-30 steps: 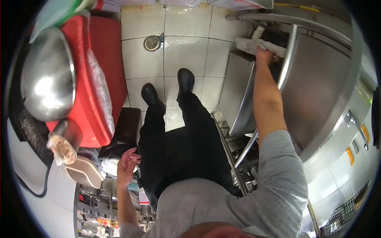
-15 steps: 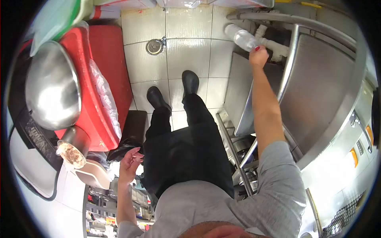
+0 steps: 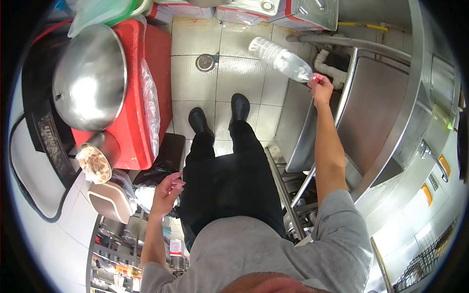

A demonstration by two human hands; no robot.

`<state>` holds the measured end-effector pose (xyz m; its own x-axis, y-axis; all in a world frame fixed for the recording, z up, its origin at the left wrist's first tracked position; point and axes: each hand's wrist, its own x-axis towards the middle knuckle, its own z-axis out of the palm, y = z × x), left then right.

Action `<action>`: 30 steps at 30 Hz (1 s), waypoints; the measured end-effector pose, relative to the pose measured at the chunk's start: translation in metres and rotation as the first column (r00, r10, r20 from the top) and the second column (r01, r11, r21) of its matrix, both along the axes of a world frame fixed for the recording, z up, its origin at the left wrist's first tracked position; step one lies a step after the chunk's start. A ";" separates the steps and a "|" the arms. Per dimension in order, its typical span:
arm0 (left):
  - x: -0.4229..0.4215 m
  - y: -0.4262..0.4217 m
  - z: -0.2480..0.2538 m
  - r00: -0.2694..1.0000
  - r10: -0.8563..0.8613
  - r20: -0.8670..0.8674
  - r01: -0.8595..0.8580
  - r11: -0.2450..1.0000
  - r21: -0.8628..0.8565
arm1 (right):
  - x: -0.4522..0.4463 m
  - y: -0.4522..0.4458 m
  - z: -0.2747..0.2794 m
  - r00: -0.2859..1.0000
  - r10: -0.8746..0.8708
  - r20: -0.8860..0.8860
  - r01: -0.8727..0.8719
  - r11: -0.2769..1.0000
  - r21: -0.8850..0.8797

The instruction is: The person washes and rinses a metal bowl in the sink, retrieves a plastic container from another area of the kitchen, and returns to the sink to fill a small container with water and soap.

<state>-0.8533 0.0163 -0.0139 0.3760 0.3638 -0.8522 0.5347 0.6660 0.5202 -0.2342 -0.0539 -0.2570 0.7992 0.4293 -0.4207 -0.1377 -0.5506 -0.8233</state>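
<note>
A clear plastic bottle (image 3: 283, 59) with a red cap hangs out over the tiled floor at the upper right. My right hand (image 3: 320, 89) grips it at the capped end, beside the metal sink frame. The bottle lies at a slant, its base toward the upper left, and looks see-through with no visible contents. My left hand (image 3: 167, 194) is by my left thigh, fingers loosely curled and apart, with nothing in it. Near that hand are a black bag (image 3: 153, 177) and a beige container (image 3: 110, 201).
On the left, a steel bowl (image 3: 90, 78) rests on a red box (image 3: 159, 73), near a metal container of food (image 3: 95, 163). A steel sink (image 3: 373, 112) with a rail (image 3: 346, 88) stands right. A floor drain (image 3: 205, 62) lies ahead, below boxes (image 3: 242, 15).
The bottle has come out from beside the pipes under the sink and swung left over the floor in my right hand. My left hand stays near my thigh. The view has shifted slightly.
</note>
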 end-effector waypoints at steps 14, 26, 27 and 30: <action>-0.031 -0.016 -0.033 0.994 0.071 -0.077 -0.073 0.997 -0.018 | 0.017 0.032 -0.033 0.680 0.605 0.414 -0.073 0.617 -0.783; -0.004 -0.008 -0.040 0.997 -0.011 -0.081 0.008 1.000 -0.029 | 0.054 0.006 -0.083 0.697 0.671 0.255 -0.070 0.417 -0.906; 0.001 -0.004 -0.033 0.997 -0.026 -0.066 0.025 1.000 -0.015 | 0.040 0.012 -0.067 0.722 0.643 0.255 -0.087 0.450 -0.889; 0.018 0.012 -0.003 0.998 -0.063 0.019 0.062 0.996 0.065 | -0.026 0.034 0.018 0.680 0.717 0.150 -0.327 0.480 -0.814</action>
<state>-0.8348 0.0282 -0.0173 0.4175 0.3927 -0.8194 0.5624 0.5967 0.5725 -0.2600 -0.0197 -0.2394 0.6793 0.5671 -0.4658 0.6263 -0.7788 -0.0348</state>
